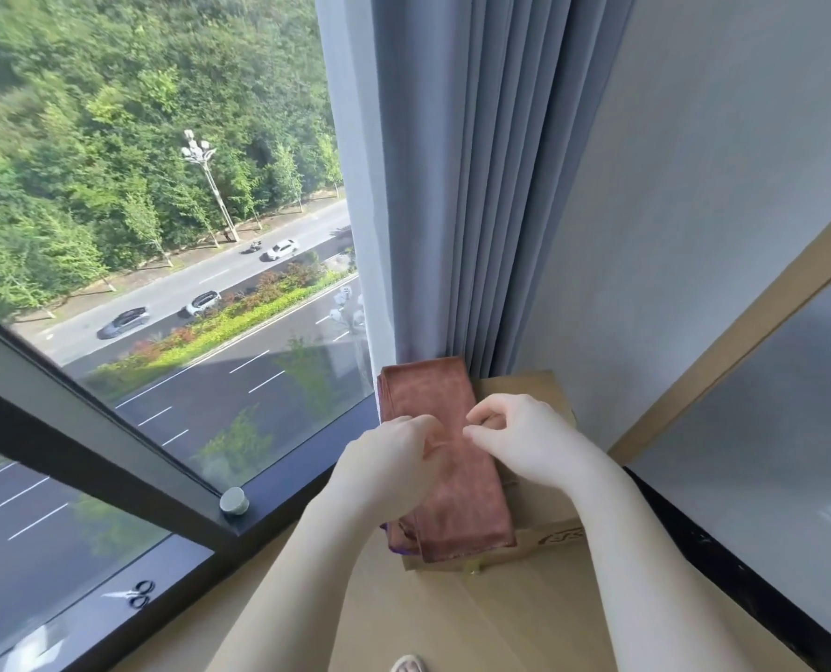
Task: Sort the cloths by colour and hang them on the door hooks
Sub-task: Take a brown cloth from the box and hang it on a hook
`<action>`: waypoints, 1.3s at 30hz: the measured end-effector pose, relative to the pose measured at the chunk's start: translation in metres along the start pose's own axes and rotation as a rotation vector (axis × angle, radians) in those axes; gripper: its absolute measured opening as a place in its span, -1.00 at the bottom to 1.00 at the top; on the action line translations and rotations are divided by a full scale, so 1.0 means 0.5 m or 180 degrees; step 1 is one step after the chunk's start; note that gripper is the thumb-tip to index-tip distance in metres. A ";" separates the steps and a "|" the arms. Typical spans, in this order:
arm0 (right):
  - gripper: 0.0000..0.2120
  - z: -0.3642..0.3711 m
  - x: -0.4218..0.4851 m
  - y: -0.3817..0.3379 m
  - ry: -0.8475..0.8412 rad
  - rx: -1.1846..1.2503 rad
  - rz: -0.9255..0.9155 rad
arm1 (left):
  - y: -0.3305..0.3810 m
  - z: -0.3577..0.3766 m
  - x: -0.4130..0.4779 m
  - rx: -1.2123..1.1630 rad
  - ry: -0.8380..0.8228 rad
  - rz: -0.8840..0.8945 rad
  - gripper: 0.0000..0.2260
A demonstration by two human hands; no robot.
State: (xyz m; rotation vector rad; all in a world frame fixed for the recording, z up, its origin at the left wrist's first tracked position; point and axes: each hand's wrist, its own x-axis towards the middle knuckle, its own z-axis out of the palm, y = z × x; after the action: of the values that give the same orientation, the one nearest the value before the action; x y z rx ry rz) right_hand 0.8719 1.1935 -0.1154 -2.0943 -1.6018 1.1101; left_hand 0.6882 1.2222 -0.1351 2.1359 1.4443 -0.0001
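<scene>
L hand, R hand bare; 2 forearms bare to frame edge.

A stack of folded brown cloths lies on a cardboard box toward 6 o'clock. The left hand pinches the top layer. At its 3 o'clock, the right hand curls thumb and forefinger over the cloth, grip unclear. A grey curtain hangs at 12 o'clock, and the window is at 9.

you stand in a furnished room high up in a building: a tall window at ten o'clock overlooks a road, and a grey curtain hangs at twelve.
</scene>
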 end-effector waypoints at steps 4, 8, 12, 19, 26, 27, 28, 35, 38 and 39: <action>-0.70 0.008 0.034 0.000 -0.0026 -0.0003 0.0097 | -0.027 0.000 0.038 -0.0007 -0.0060 0.0068 -0.82; -0.71 0.006 0.074 0.007 -0.0070 -0.0043 0.0163 | -0.041 -0.001 0.083 -0.0033 -0.0120 0.0021 -0.80; -0.73 0.005 0.133 0.017 -0.0151 -0.0081 0.0177 | -0.049 0.004 0.137 -0.0011 -0.0157 -0.0083 -0.79; -0.76 -0.012 0.268 0.033 -0.0373 -0.0059 0.0103 | -0.060 0.013 0.237 -0.0116 -0.0043 -0.0419 -0.84; -0.72 -0.014 0.416 0.050 -0.0588 -0.0253 -0.0019 | -0.077 0.047 0.362 -0.0093 -0.0197 -0.0664 -0.64; -0.70 -0.011 0.437 0.054 -0.0621 -0.0319 -0.0020 | -0.085 0.051 0.380 -0.0085 -0.0206 -0.0699 -0.63; -0.66 -0.009 0.458 0.057 -0.0657 -0.0401 -0.0018 | -0.095 0.058 0.398 -0.0079 -0.0204 -0.0728 -0.63; -0.50 0.012 0.573 0.091 -0.0767 -0.0656 0.0150 | -0.163 0.101 0.488 0.0123 -0.0293 -0.0921 -0.71; -0.45 0.027 0.611 0.108 -0.0771 -0.0673 0.0302 | -0.196 0.111 0.528 0.0228 -0.0461 -0.0994 -0.72; -0.43 0.034 0.624 0.114 -0.0775 -0.0660 0.0356 | -0.206 0.115 0.541 0.0266 -0.0519 -0.1004 -0.74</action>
State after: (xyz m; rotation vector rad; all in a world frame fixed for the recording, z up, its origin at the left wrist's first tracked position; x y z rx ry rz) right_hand 0.9278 1.4541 -0.2878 -2.2777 -1.7972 1.3319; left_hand 0.7311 1.4556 -0.3102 1.8993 1.6897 -0.3492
